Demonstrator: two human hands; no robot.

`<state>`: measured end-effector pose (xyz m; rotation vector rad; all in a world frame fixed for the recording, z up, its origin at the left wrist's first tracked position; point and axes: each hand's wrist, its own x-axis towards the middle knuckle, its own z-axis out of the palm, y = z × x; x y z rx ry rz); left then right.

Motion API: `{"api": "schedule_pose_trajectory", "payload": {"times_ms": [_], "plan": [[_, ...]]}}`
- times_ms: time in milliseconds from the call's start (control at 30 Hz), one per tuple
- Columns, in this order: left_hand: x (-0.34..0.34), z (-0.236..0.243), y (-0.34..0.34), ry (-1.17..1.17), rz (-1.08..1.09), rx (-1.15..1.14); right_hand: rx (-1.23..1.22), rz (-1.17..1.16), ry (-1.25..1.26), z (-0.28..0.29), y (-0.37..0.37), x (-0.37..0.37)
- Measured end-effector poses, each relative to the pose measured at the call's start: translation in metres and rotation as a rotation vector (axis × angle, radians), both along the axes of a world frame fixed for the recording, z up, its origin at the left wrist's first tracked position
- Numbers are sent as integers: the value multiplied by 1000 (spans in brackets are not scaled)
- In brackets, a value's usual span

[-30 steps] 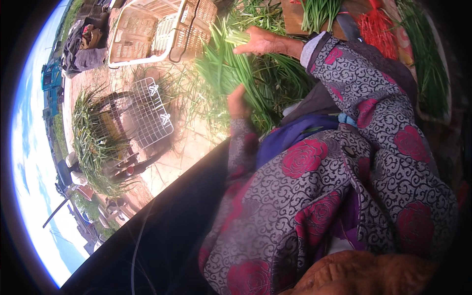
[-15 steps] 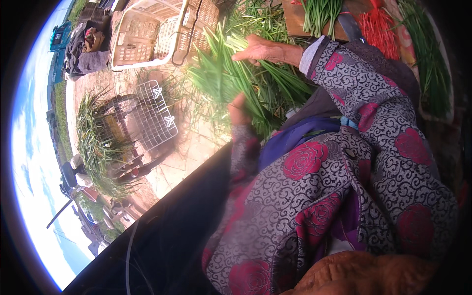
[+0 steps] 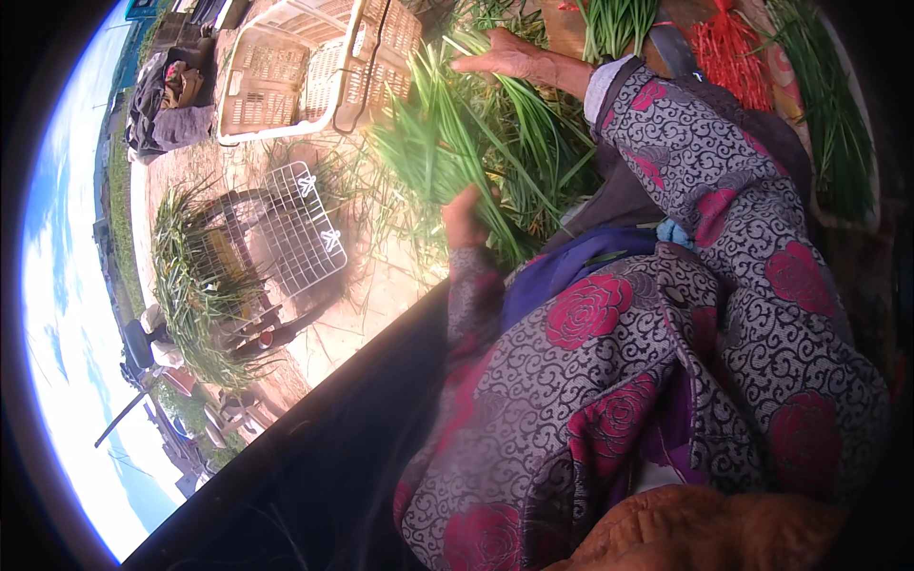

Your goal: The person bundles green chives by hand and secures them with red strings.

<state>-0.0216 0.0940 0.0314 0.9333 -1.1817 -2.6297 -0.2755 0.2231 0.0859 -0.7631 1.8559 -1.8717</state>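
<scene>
My left hand [image 3: 466, 217] is closed round the lower part of a loose bunch of garlic chives [image 3: 433, 157], its fingers partly hidden behind the leaves. The long flat green leaves fan out to the left and look blurred. Farther up, my right hand [image 3: 519, 59] is closed at the pale stem ends of the chives, with leaves trailing below it. Beneath both hands lies a heap of loose chives and trimmings [image 3: 552, 152], close against my lap.
A pale plastic crate [image 3: 276, 86] stands at the far left. Nearer are a white wire rack [image 3: 305, 228] and a pile of leaves [image 3: 186, 285]. At the far right lie a bundle of chives [image 3: 617, 24], a knife blade [image 3: 672, 49], red ties [image 3: 731, 62] and more chives [image 3: 826, 124].
My right hand has shifted up, away from my left hand, and turned slightly. The leaves between the hands have spread and moved. My left hand stays in nearly the same place.
</scene>
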Motion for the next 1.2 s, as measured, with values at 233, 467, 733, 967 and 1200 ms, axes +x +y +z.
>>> {"api": "schedule_pose_trajectory", "payload": {"times_ms": [233, 467, 733, 967, 1200], "plan": [[-3, 17, 8, 84, -38, 18, 334, 111, 147, -9, 6, -9], [7, 6, -3, -46, -44, -40, 566, -243, 382, -25, 26, -43], [4, 18, 3, -70, -82, -94, 369, -58, 715, 0, 13, -27], [5, 21, 7, -95, -166, -68, 353, 280, 743, -3, 16, -8], [9, 41, 9, -137, -64, -67, 373, 391, 172, 12, 18, -2]]}}
